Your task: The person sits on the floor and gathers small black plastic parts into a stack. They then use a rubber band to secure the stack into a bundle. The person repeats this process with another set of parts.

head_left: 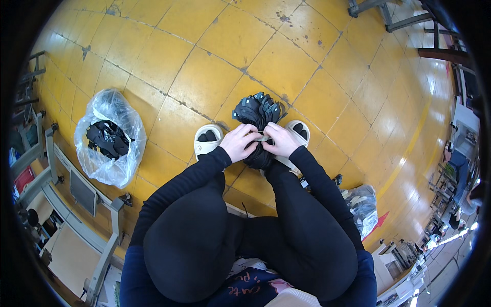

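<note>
A thick bundle of flat black pieces [259, 108], some with small pale blue marks, stands between my feet with its far ends fanned out. A narrow light strip [262, 137] crosses the bundle's middle. My left hand [240, 143] is closed at the strip's left side, fingers bent against the bundle. From the other side, my right hand [280, 139] pinches at the strip with thumb and fingers. The two hands nearly meet over the bundle. Part of its near end shows below them, between my shins. Whether the strip is knotted I cannot make out.
On the left, a clear plastic bag [110, 138] stands open with black pieces inside. Another clear bag [360, 207] lies by my right leg. Grey metal frames [105, 204] line the left side. Cream sandals [207, 140] are on my feet, on yellow floor tiles [215, 77].
</note>
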### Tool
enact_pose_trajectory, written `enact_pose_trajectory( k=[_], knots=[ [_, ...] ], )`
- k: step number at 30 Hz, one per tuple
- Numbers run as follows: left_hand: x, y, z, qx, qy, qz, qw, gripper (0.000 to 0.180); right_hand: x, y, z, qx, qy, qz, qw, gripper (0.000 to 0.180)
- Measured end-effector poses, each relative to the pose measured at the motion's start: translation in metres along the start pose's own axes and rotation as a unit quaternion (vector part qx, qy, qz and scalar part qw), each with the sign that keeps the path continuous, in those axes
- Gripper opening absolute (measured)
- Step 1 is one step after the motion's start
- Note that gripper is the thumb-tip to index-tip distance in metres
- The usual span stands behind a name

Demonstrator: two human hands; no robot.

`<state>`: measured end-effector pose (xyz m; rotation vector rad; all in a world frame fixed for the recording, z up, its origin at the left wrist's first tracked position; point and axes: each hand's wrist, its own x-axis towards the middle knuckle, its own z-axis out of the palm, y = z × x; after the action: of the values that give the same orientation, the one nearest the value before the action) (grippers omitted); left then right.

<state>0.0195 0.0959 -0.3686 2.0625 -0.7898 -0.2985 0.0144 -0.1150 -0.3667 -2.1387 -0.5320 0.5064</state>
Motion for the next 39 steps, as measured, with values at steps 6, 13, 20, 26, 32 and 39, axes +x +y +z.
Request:
enact_pose_trajectory(
  k=[6,13,20,26,32,39],
  knots=[
    [-0.006,-0.003,-0.001,-0.011,0.004,-0.036,0.999,0.021,-0.001,-0.010,0.018,-0.124,0.080,-0.064,0.987,0.024],
    [-0.012,0.002,0.003,0.040,0.023,-0.070,0.996,0.023,-0.001,-0.008,0.022,-0.201,0.134,-0.166,0.956,0.021],
    [-0.016,0.001,0.004,0.116,0.070,0.028,0.990,0.019,-0.006,-0.009,0.027,-0.242,0.112,-0.146,0.952,0.021],
    [-0.019,-0.002,0.006,0.118,0.029,-0.011,0.993,0.016,0.003,-0.010,0.027,-0.113,0.066,-0.104,0.986,0.017],
    [-0.022,-0.012,0.003,0.038,0.074,-0.060,0.995,0.013,0.004,0.001,0.023,0.075,0.034,-0.042,0.996,0.011],
    [-0.032,-0.020,0.004,-0.058,0.075,-0.139,0.986,0.008,-0.001,0.000,0.041,0.118,0.077,0.045,0.989,0.009]
  ],
)
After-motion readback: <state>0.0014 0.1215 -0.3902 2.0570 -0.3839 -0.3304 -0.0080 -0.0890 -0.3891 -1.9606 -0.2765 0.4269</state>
